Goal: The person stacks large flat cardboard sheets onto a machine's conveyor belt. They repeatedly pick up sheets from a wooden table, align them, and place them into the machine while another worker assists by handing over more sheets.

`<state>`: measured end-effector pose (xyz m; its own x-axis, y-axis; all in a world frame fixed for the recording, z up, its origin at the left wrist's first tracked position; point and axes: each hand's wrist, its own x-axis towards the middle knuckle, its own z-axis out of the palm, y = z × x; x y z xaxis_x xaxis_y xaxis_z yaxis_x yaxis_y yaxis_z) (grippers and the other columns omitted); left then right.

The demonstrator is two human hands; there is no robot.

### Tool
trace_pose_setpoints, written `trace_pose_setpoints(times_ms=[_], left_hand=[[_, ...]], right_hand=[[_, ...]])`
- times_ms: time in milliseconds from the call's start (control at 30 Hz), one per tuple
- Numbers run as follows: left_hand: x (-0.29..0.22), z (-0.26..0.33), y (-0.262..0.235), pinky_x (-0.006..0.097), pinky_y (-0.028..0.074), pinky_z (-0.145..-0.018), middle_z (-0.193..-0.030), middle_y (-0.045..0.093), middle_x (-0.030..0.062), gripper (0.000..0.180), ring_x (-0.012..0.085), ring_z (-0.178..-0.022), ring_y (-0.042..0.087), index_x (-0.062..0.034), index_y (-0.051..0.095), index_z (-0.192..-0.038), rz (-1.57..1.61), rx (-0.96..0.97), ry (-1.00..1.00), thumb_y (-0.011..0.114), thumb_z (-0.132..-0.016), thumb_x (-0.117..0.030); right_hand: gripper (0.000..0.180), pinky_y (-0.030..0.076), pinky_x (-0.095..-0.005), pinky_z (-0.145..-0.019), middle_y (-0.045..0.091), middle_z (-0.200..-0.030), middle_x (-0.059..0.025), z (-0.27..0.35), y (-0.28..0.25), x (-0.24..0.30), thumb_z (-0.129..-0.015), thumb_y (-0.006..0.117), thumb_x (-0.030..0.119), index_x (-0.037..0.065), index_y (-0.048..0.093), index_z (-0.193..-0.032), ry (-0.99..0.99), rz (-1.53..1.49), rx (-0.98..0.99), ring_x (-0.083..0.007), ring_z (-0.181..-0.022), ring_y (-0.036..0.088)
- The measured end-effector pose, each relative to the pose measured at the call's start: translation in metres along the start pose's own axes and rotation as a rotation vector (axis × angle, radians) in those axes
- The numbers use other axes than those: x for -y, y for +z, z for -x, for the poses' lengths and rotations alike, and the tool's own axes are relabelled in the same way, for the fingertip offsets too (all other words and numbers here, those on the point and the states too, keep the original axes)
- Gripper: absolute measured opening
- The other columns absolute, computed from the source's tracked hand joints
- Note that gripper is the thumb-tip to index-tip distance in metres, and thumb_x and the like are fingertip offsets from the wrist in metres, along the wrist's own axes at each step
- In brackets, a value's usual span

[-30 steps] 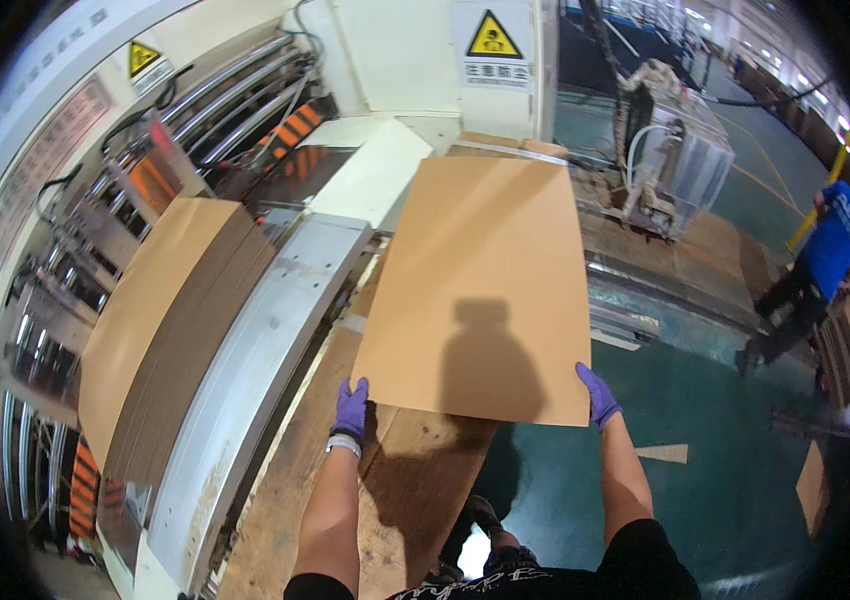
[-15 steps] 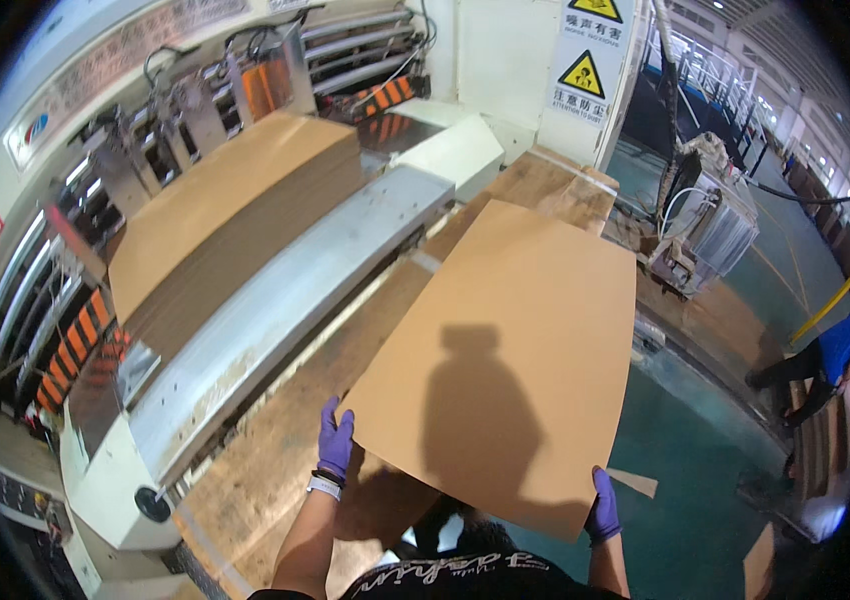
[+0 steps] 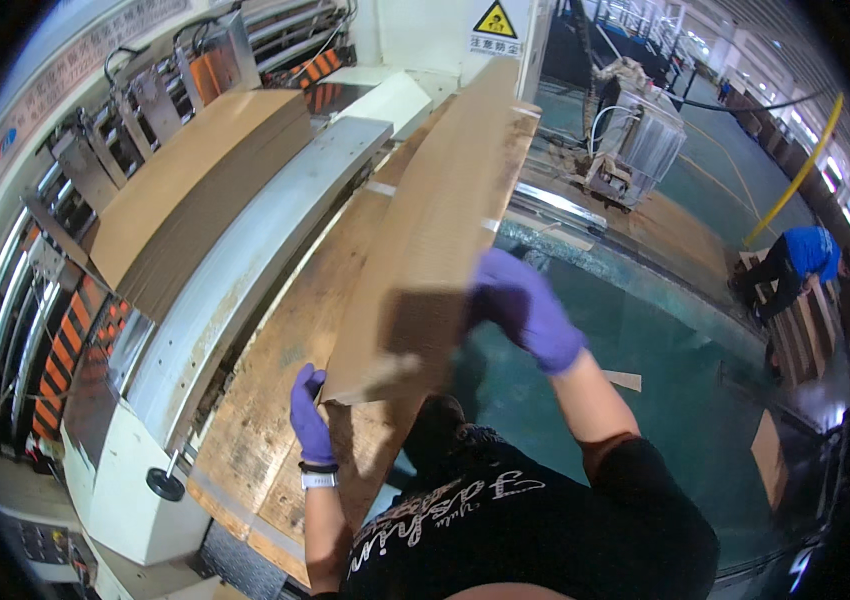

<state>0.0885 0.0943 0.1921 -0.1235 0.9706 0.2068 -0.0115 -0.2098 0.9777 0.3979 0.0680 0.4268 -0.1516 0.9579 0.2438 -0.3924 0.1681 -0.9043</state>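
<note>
A large brown cardboard sheet (image 3: 415,240) stands tilted on its long side above the wooden board table (image 3: 245,440), blurred by motion. At its near lower corner my left hand (image 3: 312,412), in a purple glove, is closed with thumb and fingers about the edge. My right hand (image 3: 530,310), gloved likewise, holds the sheet's raised right side; its fingertips are blurred and partly hidden there. A dark shadow falls on the sheet's near part.
On the left, a stack of cardboard sheets (image 3: 205,180) lies against the machine behind a metal ledge (image 3: 255,250). A black knob (image 3: 165,484) sticks out near the table. Cardboard scraps (image 3: 623,380) lie on the green floor. A person in blue (image 3: 807,255) bends at far right.
The sheet, broad side up before, is now tipped up steeply toward the left. My right hand has risen and moved left with it. My left hand stays near the same corner, and the view has shifted.
</note>
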Motion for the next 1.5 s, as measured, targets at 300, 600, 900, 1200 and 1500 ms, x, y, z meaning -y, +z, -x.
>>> trace_pose_setpoints(times_ms=[300, 600, 900, 1200, 1500], left_hand=[[-0.076, -0.056, 0.031, 0.039, 0.031, -0.107, -0.141, 0.032, 0.0157, 0.085, 0.0257, -0.13, 0.035, -0.0016, 0.023, -0.143, -0.033, -0.355, 0.282, 0.069, -0.072, -0.005], [-0.07, -0.09, 0.054, 0.039, 0.039, -0.1, -0.128, 0.047, 0.0135, 0.071, 0.0234, -0.114, 0.048, 0.0004, 0.034, -0.134, -0.107, -0.515, 0.218, 0.071, -0.074, -0.007], [-0.178, -0.119, 0.066, 0.036, 0.053, -0.062, -0.095, 0.061, 0.0149, 0.065, 0.0253, -0.077, 0.065, -0.0043, 0.032, -0.132, 0.017, -0.733, -0.055, 0.068, -0.079, -0.012], [-0.214, -0.145, -0.018, 0.026, 0.037, -0.04, -0.07, 0.057, 0.0084, 0.033, 0.0146, -0.049, 0.049, -0.0003, 0.054, -0.104, -0.392, -0.713, -0.15, 0.049, -0.094, -0.032], [-0.195, -0.237, -0.107, 0.039, 0.04, -0.103, -0.137, 0.048, 0.0118, 0.054, 0.0241, -0.124, 0.047, -0.0028, 0.039, -0.139, 0.286, -0.281, 0.296, 0.035, -0.101, -0.041]], right_hand=[[0.024, 0.054, -0.0315, -0.077, 0.062, -0.093, -0.0103, -0.139, 0.055, -0.08, -0.098, 0.053, 0.026, 0.005, 0.049, -0.109, -0.008, -0.018, 0.464, -0.0204, -0.087, 0.065], [0.033, 0.041, -0.0383, -0.054, 0.049, -0.07, -0.0065, -0.19, -0.265, -0.365, -0.097, 0.043, 0.045, 0.014, 0.051, -0.089, 0.388, -0.286, -0.064, -0.0237, -0.06, 0.049], [0.082, 0.033, -0.05, -0.108, 0.04, -0.145, -0.0145, -0.238, -0.2, -0.365, -0.087, 0.042, 0.068, 0.007, 0.037, -0.142, 0.524, -0.866, -0.108, -0.0317, -0.13, 0.041], [0.074, 0.037, -0.0456, -0.106, 0.043, -0.142, -0.0131, -0.271, -0.132, -0.352, -0.092, 0.04, 0.061, 0.006, 0.035, -0.142, 0.36, -1.035, -0.183, -0.0306, -0.128, 0.043], [0.054, 0.04, -0.0392, -0.102, 0.052, -0.132, -0.0094, -0.442, -0.044, -0.279, -0.097, 0.046, 0.042, 0.004, 0.044, -0.135, 0.125, -0.909, -0.08, -0.0248, -0.12, 0.05]])
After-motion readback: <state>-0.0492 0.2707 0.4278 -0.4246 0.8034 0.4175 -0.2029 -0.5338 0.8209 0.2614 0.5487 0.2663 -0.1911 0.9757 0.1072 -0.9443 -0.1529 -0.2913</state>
